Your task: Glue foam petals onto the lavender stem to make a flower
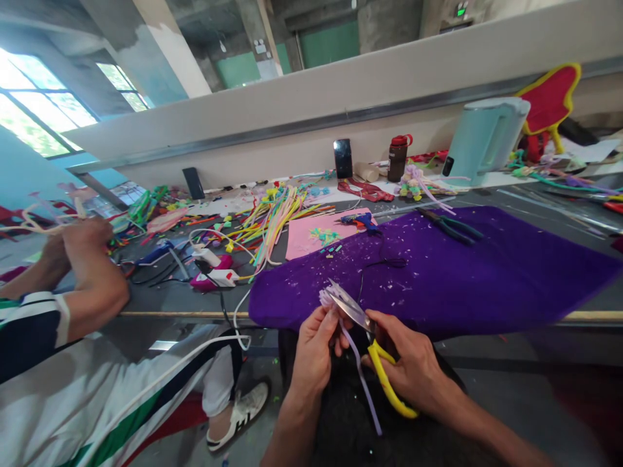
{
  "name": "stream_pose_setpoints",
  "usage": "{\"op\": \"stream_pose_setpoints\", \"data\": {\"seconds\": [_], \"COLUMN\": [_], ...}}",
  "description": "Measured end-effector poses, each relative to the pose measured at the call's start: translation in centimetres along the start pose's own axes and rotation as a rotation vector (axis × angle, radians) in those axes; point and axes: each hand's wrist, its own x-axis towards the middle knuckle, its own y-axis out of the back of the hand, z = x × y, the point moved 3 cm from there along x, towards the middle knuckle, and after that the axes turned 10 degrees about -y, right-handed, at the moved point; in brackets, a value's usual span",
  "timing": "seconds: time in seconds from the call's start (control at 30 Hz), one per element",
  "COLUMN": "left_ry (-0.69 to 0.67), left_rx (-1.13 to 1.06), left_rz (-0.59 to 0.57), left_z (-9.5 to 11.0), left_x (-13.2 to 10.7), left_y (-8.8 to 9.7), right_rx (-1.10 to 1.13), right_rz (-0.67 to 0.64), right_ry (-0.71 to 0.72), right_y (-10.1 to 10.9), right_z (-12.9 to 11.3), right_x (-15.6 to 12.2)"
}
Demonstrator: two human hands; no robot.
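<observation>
My left hand (pixel 314 353) is closed on a lilac fuzzy pipe cleaner (pixel 357 370), pinching its tufted end at the near edge of the table. My right hand (pixel 413 373) grips yellow-handled scissors (pixel 374 350), whose open blades meet the lilac tuft just above my left fingers. The stem of the pipe cleaner hangs down between my hands over my dark lap. Both hands sit just below a purple felt sheet (pixel 438 272) strewn with small clippings.
A co-worker in a striped shirt (pixel 43 363) sits at the left, hands (pixel 78 240) on pale pipe cleaners. On the table lie coloured pipe cleaners (pixel 272 217), pink paper (pixel 311 237), a blue glue gun (pixel 360 222), green-handled pliers (pixel 450 226), a phone (pixel 342 158), a bottle (pixel 398 157), a kettle (pixel 484 139).
</observation>
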Motion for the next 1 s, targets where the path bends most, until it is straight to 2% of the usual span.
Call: {"op": "stream_pose_setpoints", "data": {"seconds": [1.0], "left_ry": [-0.001], "left_rx": [-0.013], "left_rz": [-0.029], "left_z": [-0.21], "left_x": [-0.03], "left_y": [0.32], "right_rx": [0.024], "right_rz": [0.002], "right_ry": [0.049], "right_y": [-0.25], "right_z": [0.55], "right_x": [-0.10]}}
